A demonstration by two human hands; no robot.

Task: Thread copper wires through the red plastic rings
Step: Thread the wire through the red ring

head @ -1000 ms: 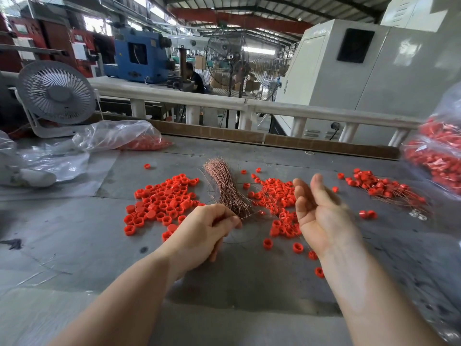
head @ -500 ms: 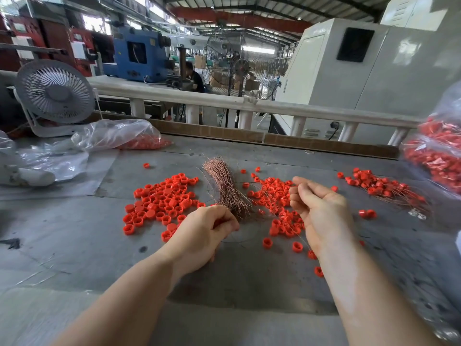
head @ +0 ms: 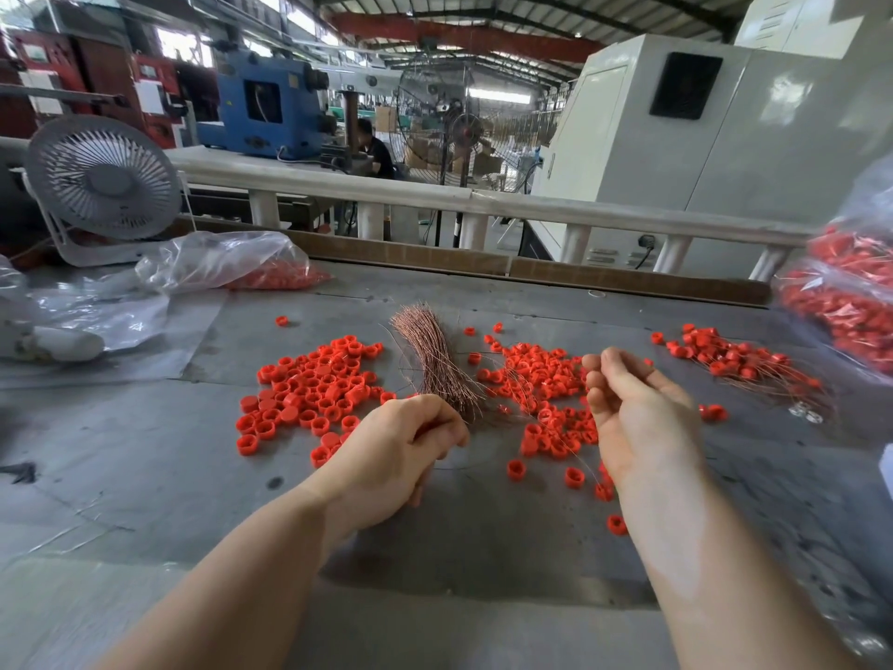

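A bundle of copper wires (head: 435, 365) lies on the grey table (head: 483, 539), fanning away from me. My left hand (head: 401, 452) grips the bundle's near end. Loose red plastic rings form one pile (head: 314, 384) left of the bundle and another pile (head: 541, 374) to its right. My right hand (head: 638, 413) hovers over the right pile with its fingers curled toward the thumb; I see nothing held in it. Rings with wires through them (head: 739, 362) lie in a heap further right.
A clear bag of red rings (head: 845, 302) stands at the right edge, and another bag (head: 232, 261) lies at the back left beside a white desk fan (head: 101, 181). A wooden strip (head: 531, 268) borders the table's far side. A few stray rings (head: 575, 476) lie near my right wrist.
My right hand was open with the palm up; its fingers have curled in and it has dropped slightly over the right pile. My left hand keeps its grip on the bundle.
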